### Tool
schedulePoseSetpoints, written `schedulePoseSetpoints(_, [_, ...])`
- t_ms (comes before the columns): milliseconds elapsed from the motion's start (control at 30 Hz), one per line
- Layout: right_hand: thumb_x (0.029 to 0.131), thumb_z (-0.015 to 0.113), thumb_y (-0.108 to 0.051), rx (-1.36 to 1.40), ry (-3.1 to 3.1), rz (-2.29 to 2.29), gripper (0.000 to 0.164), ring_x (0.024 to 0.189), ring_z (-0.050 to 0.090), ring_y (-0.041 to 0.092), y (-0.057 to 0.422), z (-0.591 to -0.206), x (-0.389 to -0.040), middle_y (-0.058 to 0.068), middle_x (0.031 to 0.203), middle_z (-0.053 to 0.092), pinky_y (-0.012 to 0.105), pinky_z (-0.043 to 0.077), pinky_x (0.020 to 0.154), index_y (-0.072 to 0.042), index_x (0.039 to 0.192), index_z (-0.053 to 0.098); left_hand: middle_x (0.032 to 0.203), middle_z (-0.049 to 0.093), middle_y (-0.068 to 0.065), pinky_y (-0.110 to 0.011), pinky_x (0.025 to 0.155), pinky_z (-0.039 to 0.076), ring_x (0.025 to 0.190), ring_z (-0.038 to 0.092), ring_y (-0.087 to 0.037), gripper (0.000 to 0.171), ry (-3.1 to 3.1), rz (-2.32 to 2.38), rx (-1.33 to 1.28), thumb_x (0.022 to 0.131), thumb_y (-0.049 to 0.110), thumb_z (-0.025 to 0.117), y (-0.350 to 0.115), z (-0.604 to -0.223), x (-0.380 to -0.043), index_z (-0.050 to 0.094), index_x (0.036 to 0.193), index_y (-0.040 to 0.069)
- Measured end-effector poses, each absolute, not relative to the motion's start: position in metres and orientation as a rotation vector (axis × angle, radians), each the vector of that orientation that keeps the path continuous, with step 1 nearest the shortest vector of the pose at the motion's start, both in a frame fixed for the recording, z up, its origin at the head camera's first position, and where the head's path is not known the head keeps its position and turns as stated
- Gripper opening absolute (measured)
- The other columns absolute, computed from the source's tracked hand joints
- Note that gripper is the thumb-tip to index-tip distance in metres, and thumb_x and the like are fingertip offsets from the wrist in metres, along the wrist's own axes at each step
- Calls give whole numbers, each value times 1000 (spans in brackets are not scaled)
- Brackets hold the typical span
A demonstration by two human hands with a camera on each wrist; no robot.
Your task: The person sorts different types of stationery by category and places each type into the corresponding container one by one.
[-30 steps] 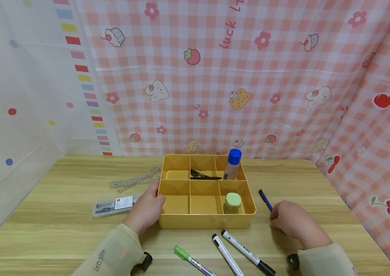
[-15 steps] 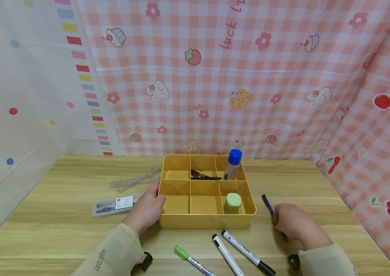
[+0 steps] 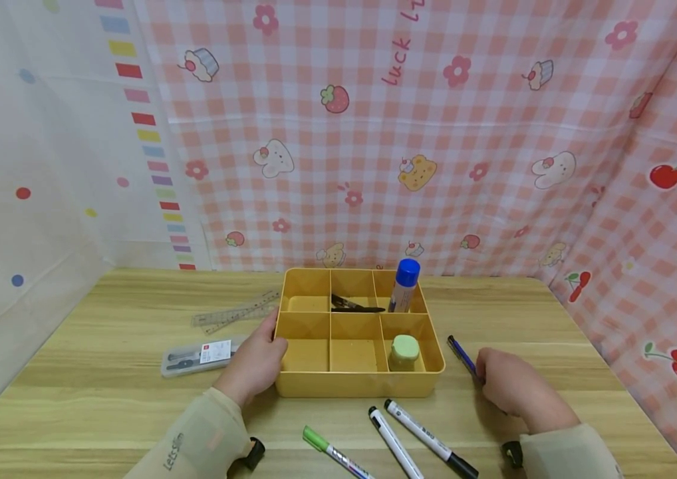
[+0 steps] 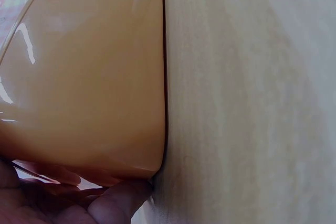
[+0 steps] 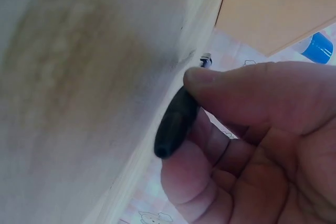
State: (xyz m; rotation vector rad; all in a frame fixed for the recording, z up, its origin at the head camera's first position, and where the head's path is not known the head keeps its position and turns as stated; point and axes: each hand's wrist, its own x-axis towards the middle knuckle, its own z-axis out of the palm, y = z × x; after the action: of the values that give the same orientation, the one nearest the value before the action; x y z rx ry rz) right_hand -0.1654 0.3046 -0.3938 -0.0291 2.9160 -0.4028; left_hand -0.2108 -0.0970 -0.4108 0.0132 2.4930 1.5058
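Observation:
A yellow organizer box (image 3: 356, 385) with several compartments sits mid-table in the head view. My left hand (image 3: 255, 361) grips its left side, the thumb at the rim; in the left wrist view fingers (image 4: 113, 203) press against the box's lower corner. To the right of the box, my right hand (image 3: 512, 384) pinches a slim blue pen (image 3: 461, 353). The right wrist view shows the pen's black end (image 5: 176, 121) between thumb and fingers. Inside the box are a blue-capped glue stick (image 3: 404, 286), a pale green-topped container (image 3: 404, 352) and dark slender items (image 3: 353, 306).
Two white markers with black caps (image 3: 395, 439) (image 3: 428, 436) and a green-capped marker (image 3: 332, 452) lie in front of the box. Left of it are clear rulers (image 3: 233, 314) and a compass set in a clear case (image 3: 197, 359). Patterned cloth (image 3: 338, 146) hangs behind the table.
The pen in my right hand has tilted and shifted: its far end swung right, then back left toward the box. The right hand moved slightly right. My left hand stays on the box.

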Motion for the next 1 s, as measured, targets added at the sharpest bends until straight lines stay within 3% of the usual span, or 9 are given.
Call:
schedulePoseSetpoints(167, [87,65,3,4,2921,-398,15,77,57,24,305,-393,-168,7,86,64,38,49,68,-4,100,62,175,27,-8,-67,127,20,159,26,-40,67,2501,1497,22,107,20,37,-97,-410,-210,16,171,27])
schedulePoseSetpoints(433, [91,66,0,102,2859,-446,32,85,58,29,303,-391,-170,13,101,68,42,52,73,4,122,59,175,27,-7,-65,128,19,160,27,-37,67,2491,1499,-1,107,20,37,-97,-410,-212,16,171,27])
schedulePoseSetpoints(1000, [90,67,-4,99,2879,-447,34,81,58,26,302,-387,-170,10,95,69,42,52,72,3,123,62,174,29,-8,-65,128,20,159,27,-38,67,2492,1504,14,107,20,37,-97,-411,-210,17,171,27])
